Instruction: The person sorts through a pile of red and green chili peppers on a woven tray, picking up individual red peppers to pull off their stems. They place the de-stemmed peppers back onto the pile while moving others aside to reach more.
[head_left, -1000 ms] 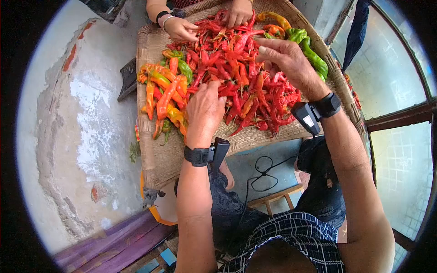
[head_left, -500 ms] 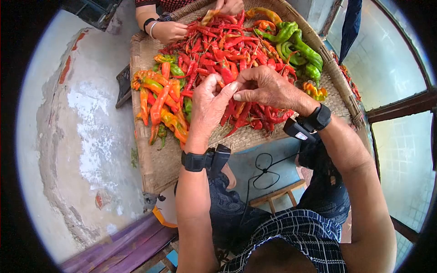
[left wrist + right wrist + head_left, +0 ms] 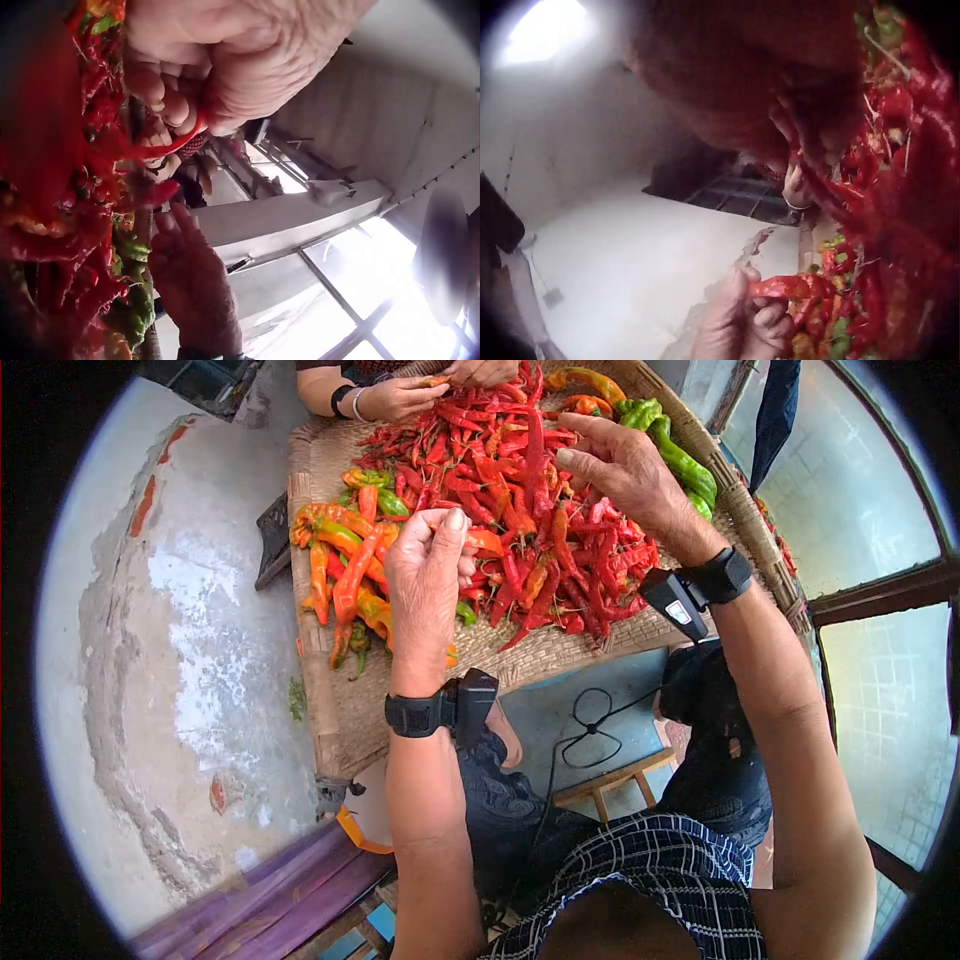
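In the head view my left hand (image 3: 425,565), raised over the near left of the heap, pinches a red chili pepper (image 3: 484,541) between thumb and fingers. Its tapering red body (image 3: 169,146) sticks out past the fingertips in the left wrist view. My right hand (image 3: 640,475) hovers over the right side of the heap, fingers extended and thumb apart. A long red pepper (image 3: 536,455) lies just beyond its fingertips. Below both hands spreads a big heap of red chili peppers (image 3: 600,575) on a woven tray (image 3: 345,735).
Orange and yellow peppers (image 3: 352,585) lie along the tray's left side, large green ones (image 3: 682,460) at the far right. Across the tray, another person's hands (image 3: 400,398) handle peppers. A plastered wall (image 3: 190,640) stands left, windows (image 3: 880,700) right. A black cable (image 3: 590,727) hangs below.
Half a second ago my hands met over the heap. Since then the left has drawn back left with a pepper, while the right has moved away, forward and right, its fingers spreading.
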`<state>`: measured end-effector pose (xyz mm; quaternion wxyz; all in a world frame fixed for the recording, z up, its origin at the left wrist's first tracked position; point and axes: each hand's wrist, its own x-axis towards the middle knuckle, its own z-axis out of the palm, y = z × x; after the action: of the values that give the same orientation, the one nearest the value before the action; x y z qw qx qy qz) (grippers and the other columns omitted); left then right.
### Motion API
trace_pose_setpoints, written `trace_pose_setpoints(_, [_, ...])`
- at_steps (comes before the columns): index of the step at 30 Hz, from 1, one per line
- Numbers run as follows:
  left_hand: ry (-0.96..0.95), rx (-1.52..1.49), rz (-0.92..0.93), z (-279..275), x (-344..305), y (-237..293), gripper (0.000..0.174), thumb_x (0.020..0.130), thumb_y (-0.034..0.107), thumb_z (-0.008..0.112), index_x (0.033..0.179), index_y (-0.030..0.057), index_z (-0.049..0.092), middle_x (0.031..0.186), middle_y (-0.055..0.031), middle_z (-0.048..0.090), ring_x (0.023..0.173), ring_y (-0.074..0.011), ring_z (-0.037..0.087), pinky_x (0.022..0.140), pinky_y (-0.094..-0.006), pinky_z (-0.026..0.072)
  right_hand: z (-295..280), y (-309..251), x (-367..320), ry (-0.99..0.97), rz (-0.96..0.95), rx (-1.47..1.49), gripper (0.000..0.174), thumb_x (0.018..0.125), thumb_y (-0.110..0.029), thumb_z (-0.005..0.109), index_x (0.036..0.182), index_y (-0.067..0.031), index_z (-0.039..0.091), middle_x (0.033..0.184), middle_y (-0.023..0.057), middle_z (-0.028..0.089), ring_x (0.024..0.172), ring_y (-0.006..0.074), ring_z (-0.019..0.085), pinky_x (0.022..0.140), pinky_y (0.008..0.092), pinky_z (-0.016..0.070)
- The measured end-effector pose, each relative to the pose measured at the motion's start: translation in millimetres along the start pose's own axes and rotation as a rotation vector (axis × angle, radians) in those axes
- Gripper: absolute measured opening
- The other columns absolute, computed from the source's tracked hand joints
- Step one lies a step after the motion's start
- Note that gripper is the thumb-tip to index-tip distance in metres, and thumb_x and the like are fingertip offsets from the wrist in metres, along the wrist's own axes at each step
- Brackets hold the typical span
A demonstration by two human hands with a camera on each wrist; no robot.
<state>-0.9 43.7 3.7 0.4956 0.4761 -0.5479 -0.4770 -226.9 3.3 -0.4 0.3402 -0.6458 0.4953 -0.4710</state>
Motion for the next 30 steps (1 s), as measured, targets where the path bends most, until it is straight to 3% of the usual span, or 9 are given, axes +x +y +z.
trace_pose_setpoints(5, [-0.095,-0.060,-0.037,4,-2,-3,0.024,0.095,0.030,0.057,0.093,0.0060,0.060,0.072,0.0026,0.057,0.057,-0.0018,0.050,0.051,-0.0178,0.0423,23,-3,-17,-0.313,-0.388,-0.080,0.038,0.084,-0.015,0.069,0.118,-0.0002,0.059,0.079,0.0085,0.065,0.074,0.0174,0.063,0.072,0.0305,0.0517])
trace_pose_setpoints(13, [-0.125,-0.017,-0.043,6,-5,7,0.028,0.097,0.032,0.053,0.106,0.0057,0.057,0.077,0.0002,0.059,0.061,-0.0041,0.051,0.055,-0.0195,0.0430,24,-11,-29,-0.603,-0.171,0.057,0.017,0.088,-0.019,0.066,0.091,-0.0021,0.063,0.066,0.0040,0.061,0.061,0.0123,0.058,0.058,0.0289,0.0492])
trace_pose_setpoints(15, [-0.024,0.057,0.004,-8,0,4,0.032,0.097,0.032,0.052,0.113,0.0039,0.056,0.083,-0.0011,0.060,0.066,-0.0050,0.052,0.059,-0.0191,0.0434,15,-16,-26,-0.777,0.189,0.248,0.019,0.091,-0.024,0.063,0.087,-0.0046,0.063,0.069,0.0005,0.062,0.058,0.0080,0.058,0.053,0.0242,0.0489])
trace_pose_setpoints(19, [0.138,0.029,0.010,-39,10,-2,0.026,0.096,0.023,0.055,0.114,0.0039,0.057,0.085,-0.0014,0.061,0.066,-0.0042,0.052,0.059,-0.0188,0.0433,-5,-24,-14,-0.719,0.253,0.108,0.024,0.092,-0.030,0.063,0.087,-0.0062,0.063,0.067,-0.0032,0.063,0.051,0.0039,0.055,0.048,0.0179,0.0455])
trace_pose_setpoints(21, [0.240,0.290,-0.019,-47,14,-7,0.025,0.095,0.022,0.055,0.112,0.0041,0.058,0.088,-0.0019,0.062,0.068,-0.0042,0.053,0.059,-0.0190,0.0438,-2,-10,-3,-0.649,0.252,0.057,0.029,0.093,-0.030,0.061,0.105,-0.0036,0.064,0.076,0.0007,0.066,0.058,0.0041,0.057,0.054,0.0189,0.0486])
trace_pose_setpoints(23, [0.219,0.356,-0.043,-52,20,-24,0.027,0.092,0.019,0.058,0.113,0.0025,0.059,0.091,-0.0018,0.062,0.072,-0.0068,0.055,0.063,-0.0213,0.0464,8,-1,4,-0.030,0.135,0.600,0.037,0.094,-0.026,0.059,0.115,0.0036,0.059,0.084,0.0063,0.066,0.069,0.0097,0.062,0.058,0.0237,0.0524])
trace_pose_setpoints(25, [0.080,0.698,0.060,-50,27,-38,0.027,0.088,0.010,0.053,0.113,0.0009,0.059,0.101,-0.0142,0.067,0.087,-0.0247,0.065,0.076,-0.0351,0.0509,4,-2,3,-0.006,0.124,0.595,0.048,0.094,-0.025,0.059,0.128,0.0080,0.049,0.090,0.0087,0.064,0.075,0.0117,0.062,0.061,0.0255,0.0533])
trace_pose_setpoints(27, [-0.016,0.908,0.079,-44,26,-44,0.031,0.086,0.010,0.053,0.115,0.0012,0.058,0.108,-0.0176,0.064,0.097,-0.0298,0.062,0.083,-0.0386,0.0486,1,-1,-2,-0.184,0.097,0.177,0.056,0.093,-0.028,0.061,0.136,0.0042,0.042,0.089,0.0029,0.060,0.077,0.0065,0.057,0.066,0.0230,0.0511])
trace_pose_setpoints(30, [-0.144,1.081,0.041,-31,28,-46,0.038,0.083,0.012,0.055,0.119,0.0016,0.056,0.119,-0.0220,0.059,0.110,-0.0364,0.057,0.093,-0.0435,0.0445,12,6,-12,-0.243,0.060,0.197,0.044,0.092,-0.022,0.061,0.126,0.0052,0.051,0.087,0.0068,0.061,0.071,0.0109,0.059,0.057,0.0259,0.0529])
